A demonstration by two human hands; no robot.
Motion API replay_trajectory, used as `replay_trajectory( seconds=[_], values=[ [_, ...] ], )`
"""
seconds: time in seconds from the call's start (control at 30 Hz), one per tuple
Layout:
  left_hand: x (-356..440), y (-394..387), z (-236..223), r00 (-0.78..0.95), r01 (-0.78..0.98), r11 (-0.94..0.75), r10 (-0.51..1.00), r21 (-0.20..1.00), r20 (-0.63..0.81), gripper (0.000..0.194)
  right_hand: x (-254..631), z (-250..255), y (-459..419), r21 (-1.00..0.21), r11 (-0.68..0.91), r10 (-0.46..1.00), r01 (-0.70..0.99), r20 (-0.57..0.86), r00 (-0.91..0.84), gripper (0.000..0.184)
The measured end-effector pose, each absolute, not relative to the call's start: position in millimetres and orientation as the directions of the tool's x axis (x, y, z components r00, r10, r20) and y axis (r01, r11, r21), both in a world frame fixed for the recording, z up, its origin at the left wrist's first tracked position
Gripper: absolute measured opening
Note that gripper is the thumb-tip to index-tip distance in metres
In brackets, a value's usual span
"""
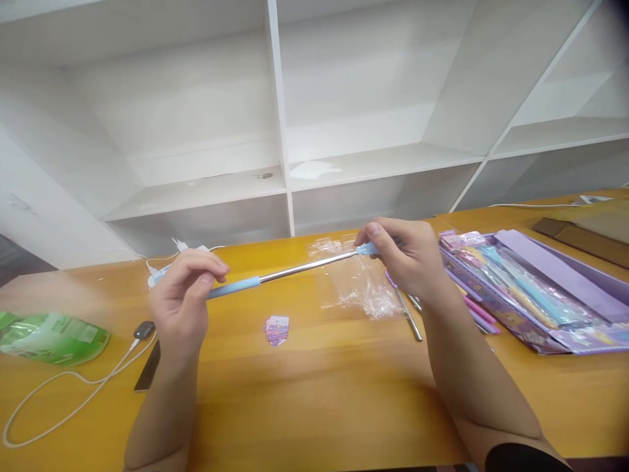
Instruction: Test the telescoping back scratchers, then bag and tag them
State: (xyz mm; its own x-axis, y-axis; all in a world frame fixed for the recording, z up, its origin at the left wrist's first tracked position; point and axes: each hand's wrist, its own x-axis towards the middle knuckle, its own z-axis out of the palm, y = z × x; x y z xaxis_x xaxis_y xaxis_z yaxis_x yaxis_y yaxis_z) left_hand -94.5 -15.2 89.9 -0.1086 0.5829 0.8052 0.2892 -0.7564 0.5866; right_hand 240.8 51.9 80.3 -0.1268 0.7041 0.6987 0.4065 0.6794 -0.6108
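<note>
A long thin rod with a silver metal shaft and light blue ends hangs level above the wooden table. My left hand is closed on its blue handle at the left end. My right hand pinches the blue tip at the right end. Under the rod lies a crumpled clear plastic wrapper. A small pink and purple tag lies on the table between my arms.
A purple box with pastel packaged rods sits at the right. Loose metal and pink rods lie beside my right wrist. A green packet and a white cable are at the left. White shelves stand behind.
</note>
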Motion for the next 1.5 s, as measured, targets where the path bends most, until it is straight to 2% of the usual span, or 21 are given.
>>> replay_trajectory(
  seconds=[0.17, 0.27, 0.4, 0.53, 0.67, 0.83, 1.03, 1.27, 1.5],
  values=[
    [-92, -17, 89, -0.173, 0.136, -0.812, 0.545, 0.568, 0.82, 0.017, 249, 87, 52, -0.485, 0.719, 0.631, 0.499, 0.755, -0.176, 0.047],
    [-93, -21, 94, -0.17, 0.028, -0.806, 0.58, 0.592, 0.797, 0.014, 253, 91, 51, -0.421, 0.731, 0.607, 0.536, 0.76, -0.232, 0.048],
    [-98, -20, 100, -0.109, -0.061, -0.778, 0.628, 0.625, 0.771, 0.012, 256, 93, 55, -0.427, 0.751, 0.621, 0.504, 0.717, -0.316, 0.054],
    [-102, -9, 101, -0.076, -0.008, -0.819, 0.572, 0.573, 0.817, 0.017, 256, 91, 64, -0.528, 0.743, 0.666, 0.411, 0.642, -0.379, 0.046],
    [-104, -4, 99, -0.099, 0.178, -0.841, 0.502, 0.512, 0.859, 0.014, 252, 89, 66, -0.563, 0.742, 0.67, 0.364, 0.599, -0.438, 0.047],
    [-103, -5, 94, -0.12, 0.299, -0.838, 0.442, 0.457, 0.889, 0.015, 241, 82, 66, -0.502, 0.8, 0.599, 0.328, 0.688, -0.41, 0.05],
    [-95, 4, 80, -0.077, 0.355, -0.812, 0.469, 0.464, 0.88, 0.019, 225, 70, 68, -0.408, 0.864, 0.5, 0.296, 0.767, -0.403, 0.036],
    [-88, 9, 72, -0.045, 0.3, -0.816, 0.505, 0.494, 0.862, 0.022, 227, 73, 64, -0.332, 0.883, 0.452, 0.333, 0.795, -0.404, 0.037],
    [-80, 4, 71, -0.08, 0.317, -0.802, 0.509, 0.506, 0.857, 0.022, 220, 71, 60, -0.341, 0.88, 0.46, 0.331, 0.786, -0.412, 0.03]
  ],
)
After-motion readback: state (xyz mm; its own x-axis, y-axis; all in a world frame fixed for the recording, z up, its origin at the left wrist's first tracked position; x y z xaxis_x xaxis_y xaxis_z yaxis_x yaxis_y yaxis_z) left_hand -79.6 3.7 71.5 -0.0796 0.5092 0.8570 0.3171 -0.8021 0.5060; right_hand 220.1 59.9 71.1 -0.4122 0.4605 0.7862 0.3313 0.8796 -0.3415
